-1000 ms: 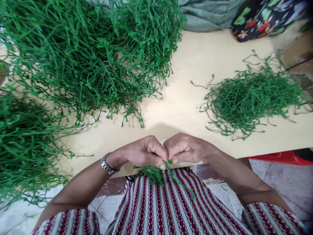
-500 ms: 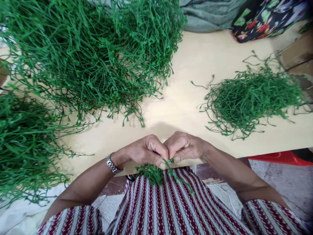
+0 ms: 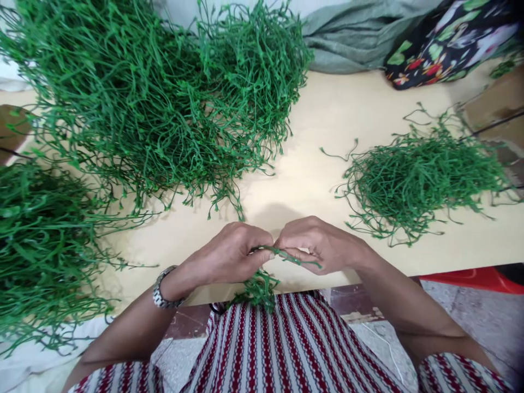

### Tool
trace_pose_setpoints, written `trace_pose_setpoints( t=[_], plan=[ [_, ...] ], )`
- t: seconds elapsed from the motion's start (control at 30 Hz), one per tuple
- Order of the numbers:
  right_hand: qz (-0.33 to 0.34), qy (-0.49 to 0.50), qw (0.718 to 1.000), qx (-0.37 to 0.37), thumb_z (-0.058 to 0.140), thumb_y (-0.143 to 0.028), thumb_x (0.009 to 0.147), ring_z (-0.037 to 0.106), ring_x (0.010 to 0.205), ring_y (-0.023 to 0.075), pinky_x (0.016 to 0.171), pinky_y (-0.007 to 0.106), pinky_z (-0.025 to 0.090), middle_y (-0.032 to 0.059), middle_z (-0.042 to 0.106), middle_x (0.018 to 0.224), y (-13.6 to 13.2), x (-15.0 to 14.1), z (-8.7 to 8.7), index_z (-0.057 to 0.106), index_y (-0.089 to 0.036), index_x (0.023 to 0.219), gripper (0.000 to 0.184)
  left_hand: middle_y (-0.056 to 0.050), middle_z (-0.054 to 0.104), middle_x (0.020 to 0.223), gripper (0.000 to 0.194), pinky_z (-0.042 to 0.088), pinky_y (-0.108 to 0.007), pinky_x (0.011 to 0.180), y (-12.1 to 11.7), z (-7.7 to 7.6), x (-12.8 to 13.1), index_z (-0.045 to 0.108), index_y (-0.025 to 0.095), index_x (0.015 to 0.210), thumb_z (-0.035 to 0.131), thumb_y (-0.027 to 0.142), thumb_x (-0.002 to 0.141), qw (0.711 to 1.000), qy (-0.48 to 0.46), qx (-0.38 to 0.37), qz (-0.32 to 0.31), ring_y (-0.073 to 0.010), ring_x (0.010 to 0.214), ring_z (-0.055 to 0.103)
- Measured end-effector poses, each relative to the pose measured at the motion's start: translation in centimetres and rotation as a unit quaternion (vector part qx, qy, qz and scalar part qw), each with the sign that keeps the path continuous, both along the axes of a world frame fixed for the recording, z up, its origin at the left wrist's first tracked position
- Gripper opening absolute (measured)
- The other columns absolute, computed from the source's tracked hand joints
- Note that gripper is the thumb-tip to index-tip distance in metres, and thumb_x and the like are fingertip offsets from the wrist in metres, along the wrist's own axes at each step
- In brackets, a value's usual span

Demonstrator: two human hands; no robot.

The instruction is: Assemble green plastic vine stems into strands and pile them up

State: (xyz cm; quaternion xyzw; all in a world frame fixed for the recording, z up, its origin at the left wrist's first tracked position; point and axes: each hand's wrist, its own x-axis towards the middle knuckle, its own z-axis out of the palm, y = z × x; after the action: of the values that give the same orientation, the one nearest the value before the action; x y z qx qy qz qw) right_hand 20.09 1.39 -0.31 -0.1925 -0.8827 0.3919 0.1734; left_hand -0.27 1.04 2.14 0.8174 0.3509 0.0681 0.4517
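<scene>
Close to the table's front edge, my left hand and my right hand meet fingertip to fingertip. Between them runs a thin green artificial plant stem, pinched by my left thumb and forefinger. My right fingers are closed at the stem too, and its loose end crosses in front of them. A small bunch of green sprigs shows below my left hand, over the table edge and the striped clothing. What holds this bunch is hidden.
A large heap of green stems covers the back left, and another pile lies at the left. A smaller pile is at the right beside a cardboard box. Grey cloth and flowered fabric line the back.
My hands have turned and shifted slightly, with the wrists farther apart. The stem's free end has swung up from hanging down to lying across my right fingers. The view has tilted a little.
</scene>
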Motion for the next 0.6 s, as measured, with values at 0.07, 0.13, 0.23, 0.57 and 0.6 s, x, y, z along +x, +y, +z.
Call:
trace_pose_setpoints(
  t=[0.07, 0.13, 0.23, 0.57, 0.6],
  plan=[
    [-0.014, -0.007, 1.000, 0.008, 0.040, -0.003, 0.068, 0.035, 0.056, 0.0086, 0.056, 0.022, 0.028, -0.0032, 0.039, 0.057, -0.1, -0.2, -0.2, 0.037, -0.017, 0.058, 0.018, 0.002, 0.048, 0.054, 0.018, 0.030, -0.019, 0.051, -0.1, -0.1, 0.1, 0.056, 0.013, 0.061, 0.044, 0.010, 0.074, 0.999, 0.024, 0.035, 0.000, -0.0072, 0.050, 0.040],
    [-0.025, -0.003, 0.999, 0.020, 0.040, -0.002, 0.063, 0.034, 0.055, 0.0087, 0.055, 0.023, 0.027, -0.0040, 0.036, 0.056, -0.4, -0.4, -0.4, 0.033, -0.018, 0.056, 0.019, 0.003, 0.045, 0.052, 0.017, 0.029, -0.020, 0.051, -0.3, -0.3, 0.3, 0.055, 0.013, 0.059, 0.043, 0.008, 0.070, 0.998, 0.041, 0.047, 0.012, -0.0072, 0.049, 0.038],
    [-0.048, -0.001, 0.998, 0.046, 0.041, -0.003, 0.066, 0.036, 0.056, 0.0095, 0.057, 0.023, 0.030, -0.0028, 0.040, 0.057, -0.8, -0.9, -0.7, 0.037, -0.017, 0.057, 0.017, 0.005, 0.039, 0.048, 0.017, 0.026, -0.020, 0.049, -0.4, -0.4, 0.6, 0.055, 0.015, 0.058, 0.042, 0.006, 0.064, 0.997, 0.054, 0.051, 0.038, -0.0073, 0.048, 0.034],
    [-0.169, 0.039, 0.974, 0.148, 0.039, -0.009, 0.081, 0.044, 0.061, 0.0135, 0.062, 0.028, 0.037, 0.0025, 0.050, 0.062, -0.5, -1.4, -1.0, 0.053, -0.014, 0.074, 0.017, 0.004, 0.044, 0.050, 0.016, 0.027, -0.019, 0.048, 1.0, -0.1, 0.9, 0.061, 0.014, 0.063, 0.045, 0.009, 0.065, 0.992, 0.044, 0.036, 0.113, -0.0079, 0.050, 0.038],
    [-0.174, 0.051, 0.973, 0.144, 0.039, -0.008, 0.081, 0.046, 0.063, 0.0140, 0.063, 0.028, 0.038, 0.0030, 0.051, 0.063, -0.4, -1.4, -0.9, 0.053, -0.014, 0.077, 0.016, 0.003, 0.048, 0.053, 0.017, 0.028, -0.019, 0.049, 1.1, -0.1, 0.9, 0.063, 0.014, 0.067, 0.046, 0.010, 0.067, 0.992, 0.023, 0.034, 0.123, -0.0080, 0.051, 0.041]
  ],
)
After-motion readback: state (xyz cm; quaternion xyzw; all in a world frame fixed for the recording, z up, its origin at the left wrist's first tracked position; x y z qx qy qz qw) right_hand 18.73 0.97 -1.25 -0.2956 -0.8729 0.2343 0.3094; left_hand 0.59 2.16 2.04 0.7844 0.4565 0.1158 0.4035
